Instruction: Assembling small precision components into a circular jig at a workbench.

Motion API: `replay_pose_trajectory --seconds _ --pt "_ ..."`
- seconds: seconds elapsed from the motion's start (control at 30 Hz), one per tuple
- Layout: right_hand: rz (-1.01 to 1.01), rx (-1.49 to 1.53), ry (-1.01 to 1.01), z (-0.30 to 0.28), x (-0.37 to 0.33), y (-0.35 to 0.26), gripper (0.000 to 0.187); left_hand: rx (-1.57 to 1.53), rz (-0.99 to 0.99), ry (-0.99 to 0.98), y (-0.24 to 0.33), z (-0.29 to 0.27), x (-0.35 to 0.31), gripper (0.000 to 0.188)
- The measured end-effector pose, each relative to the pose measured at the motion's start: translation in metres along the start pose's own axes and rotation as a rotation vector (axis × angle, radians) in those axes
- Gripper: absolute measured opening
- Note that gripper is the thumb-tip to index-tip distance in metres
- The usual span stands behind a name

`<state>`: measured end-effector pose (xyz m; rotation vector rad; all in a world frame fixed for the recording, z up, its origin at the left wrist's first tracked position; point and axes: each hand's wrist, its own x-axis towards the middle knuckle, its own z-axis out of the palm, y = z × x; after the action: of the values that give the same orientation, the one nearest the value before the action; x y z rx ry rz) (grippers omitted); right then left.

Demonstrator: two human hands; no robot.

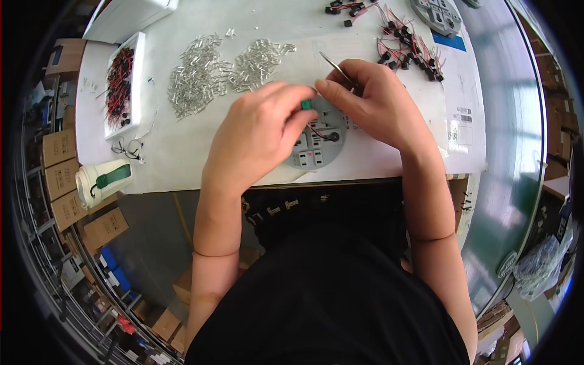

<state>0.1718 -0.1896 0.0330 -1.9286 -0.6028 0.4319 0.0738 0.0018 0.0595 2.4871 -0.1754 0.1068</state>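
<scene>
My left hand [258, 131] is closed in a pinch over a round grey fixture [331, 159] near the table's front edge. A small green piece [306, 104] shows between its thumb and fingers; what kind of part it is cannot be made out. My right hand [383, 100] is closed around metal tweezers [331, 62], their slim end pointing up and left, beyond the fixture. Its thumb tip comes close to my left fingertips. In the fixture lies a small round black part [333, 137] with red and black wires leading toward my left hand, which hides part of the fixture.
Two piles of small clear pieces [198, 76] lie farther back. A white tray [136, 85] of black parts with red wires stands at left. More wired black parts [404, 45] and a second grey fixture [438, 15] are at the back right. A rolled cloth [103, 182] sits at the left corner.
</scene>
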Motion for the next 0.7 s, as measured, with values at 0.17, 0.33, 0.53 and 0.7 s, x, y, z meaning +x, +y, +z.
replay_pose_trajectory --seconds 0.17,0.33,0.53,0.7 --pt "0.03 0.047 -0.081 -0.001 -0.005 0.0 0.037 0.089 0.05 -0.009 -0.002 0.0 0.0 0.024" --pt "0.141 0.308 -0.005 -0.004 -0.004 0.001 0.039 0.09 0.09 0.102 -0.004 -0.004 -0.005 0.047" --pt "0.085 0.685 0.327 0.002 -0.001 -0.008 0.045 0.428 -0.081 -0.173 0.044 0.008 -0.016 0.087" --pt "-0.061 0.659 0.311 -0.007 -0.002 0.001 0.042 0.02 0.163 0.21 0.032 0.001 -0.032 0.088"
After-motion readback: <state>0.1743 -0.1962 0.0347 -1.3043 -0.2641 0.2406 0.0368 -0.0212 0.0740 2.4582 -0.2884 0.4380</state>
